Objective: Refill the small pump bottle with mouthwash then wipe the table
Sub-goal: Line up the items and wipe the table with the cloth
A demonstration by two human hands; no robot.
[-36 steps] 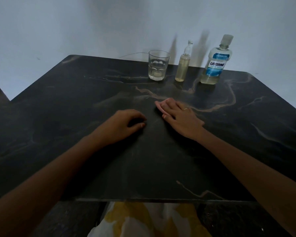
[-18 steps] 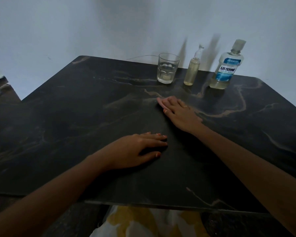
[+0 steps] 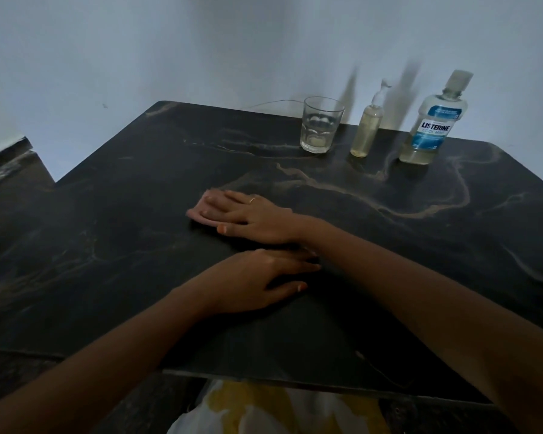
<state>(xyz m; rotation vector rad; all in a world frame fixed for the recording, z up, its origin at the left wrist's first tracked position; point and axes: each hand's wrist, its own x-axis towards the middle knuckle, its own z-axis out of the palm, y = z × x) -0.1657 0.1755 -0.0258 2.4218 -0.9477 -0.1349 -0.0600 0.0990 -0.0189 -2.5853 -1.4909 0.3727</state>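
Since the room's pretty dim, the dark marble-look table (image 3: 107, 245) reads almost black with tan veins, set against a plain pale wall (image 3: 170, 57). Along the far edge stand a glass (image 3: 320, 126), the small pump bottle (image 3: 369, 126) with yellowish liquid, and the mouthwash bottle (image 3: 430, 126), all upright. Right hand (image 3: 254, 217) lies flat, fingers straight and together, pressing a pink cloth (image 3: 198, 214) onto the tabletop. Left hand (image 3: 257, 277) rests palm down just nearer, fingers loosely straight, holding nothing.

Dim, bluish light; slanted shadows on wall; wide-angle edge distortion.
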